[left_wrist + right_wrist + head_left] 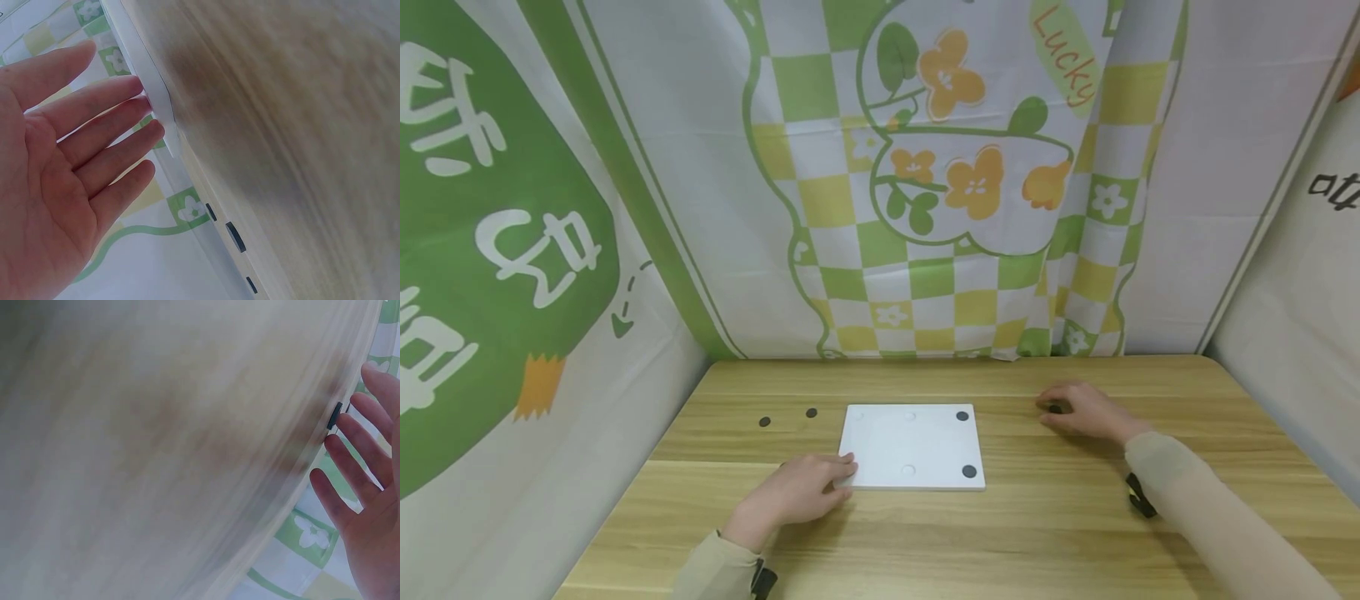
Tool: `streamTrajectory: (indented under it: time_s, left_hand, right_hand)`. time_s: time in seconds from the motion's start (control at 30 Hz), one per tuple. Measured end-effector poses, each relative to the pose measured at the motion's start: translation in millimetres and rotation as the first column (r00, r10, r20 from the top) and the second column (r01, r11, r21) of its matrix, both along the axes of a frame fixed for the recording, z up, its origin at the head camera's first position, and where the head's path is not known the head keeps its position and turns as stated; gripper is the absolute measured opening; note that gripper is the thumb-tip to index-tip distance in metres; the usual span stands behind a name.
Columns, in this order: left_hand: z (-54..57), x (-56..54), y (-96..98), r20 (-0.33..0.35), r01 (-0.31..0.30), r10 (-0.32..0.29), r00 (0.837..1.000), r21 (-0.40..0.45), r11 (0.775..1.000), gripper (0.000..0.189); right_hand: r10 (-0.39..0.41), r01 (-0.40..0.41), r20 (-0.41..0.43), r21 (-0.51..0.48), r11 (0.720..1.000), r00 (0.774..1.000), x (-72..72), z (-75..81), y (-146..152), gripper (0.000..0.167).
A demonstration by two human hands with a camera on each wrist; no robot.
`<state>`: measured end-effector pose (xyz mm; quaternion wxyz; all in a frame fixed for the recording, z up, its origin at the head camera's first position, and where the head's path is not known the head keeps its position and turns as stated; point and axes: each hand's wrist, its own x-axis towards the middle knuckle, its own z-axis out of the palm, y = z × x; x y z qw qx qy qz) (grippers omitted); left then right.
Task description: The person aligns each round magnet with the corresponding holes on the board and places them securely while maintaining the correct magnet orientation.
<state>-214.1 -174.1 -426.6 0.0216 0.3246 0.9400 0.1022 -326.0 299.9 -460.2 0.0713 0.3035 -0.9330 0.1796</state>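
Note:
A white rectangular board (pixel 887 442) lies flat on the table, with two dark round discs in its right corners, the upper disc (pixel 962 416) and the lower disc (pixel 969 472). Faint round marks show elsewhere on it. My left hand (pixel 808 490) touches the board's lower left corner; in the left wrist view its fingers (pixel 115 128) are extended. To the board's right, my right hand (pixel 1086 411) is over a dark disc (pixel 1055 409). The right wrist view shows this disc (pixel 334 416) on the table at the spread fingertips, not gripped.
Left of the board lie two more dark discs, a nearer disc (pixel 764 422) and a farther disc (pixel 812 412). The left wrist view shows several discs (pixel 235 237) there. A patterned curtain (pixel 925 300) closes off the wooden table's (pixel 917 550) far edge; fabric walls stand at both sides.

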Motion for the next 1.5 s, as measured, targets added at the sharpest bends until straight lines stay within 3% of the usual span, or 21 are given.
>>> streamTrajectory:
  time_s: [1.1, 1.5]
  left_hand:
    - [-0.7, -1.2, 0.8, 0.024, -0.016, 0.017, 1.0, -0.014, 1.0, 0.04]
    - [-0.3, -1.2, 0.5, 0.025, -0.014, 0.014, 1.0, -0.021, 1.0, 0.041]
  right_hand:
    - [-0.055, 0.055, -0.001, -0.034, 0.998, 0.998, -5.0, -3.8, 17, 0.021]
    - [-0.099, 0.106, 0.066, -0.098, 0.99, 0.993, -4.8, -0.9, 17, 0.025]
